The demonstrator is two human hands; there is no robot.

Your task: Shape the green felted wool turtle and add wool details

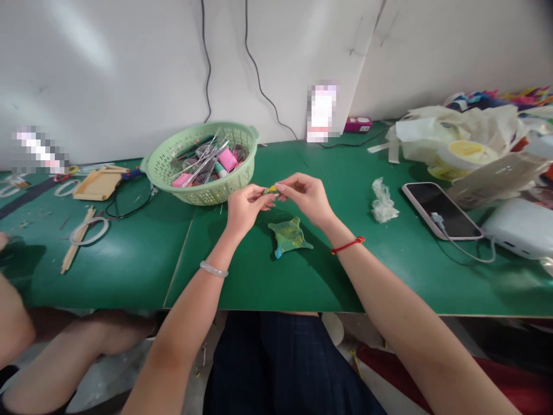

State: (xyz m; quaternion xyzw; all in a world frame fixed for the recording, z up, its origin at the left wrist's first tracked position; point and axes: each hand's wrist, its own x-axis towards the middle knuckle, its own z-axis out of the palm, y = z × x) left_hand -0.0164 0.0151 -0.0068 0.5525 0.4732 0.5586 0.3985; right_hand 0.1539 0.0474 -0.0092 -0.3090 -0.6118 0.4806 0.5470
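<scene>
A small yellow clay piece (271, 189) is pinched between the fingertips of the left hand (244, 207) and right hand (305, 195), above the flattened clay shape (288, 236) on the green surface (389, 259)

On the surface (129, 271), the flattened clay piece (288, 236) lies just before both hands, the basket (201, 164) behind it to the left, the phone (443, 210) well right.

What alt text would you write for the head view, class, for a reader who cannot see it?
Two hands, left hand and right hand, pinch a small yellow clay piece above a green table. A flattened clay shape lies below them, a green basket behind, a phone to the right.
</scene>
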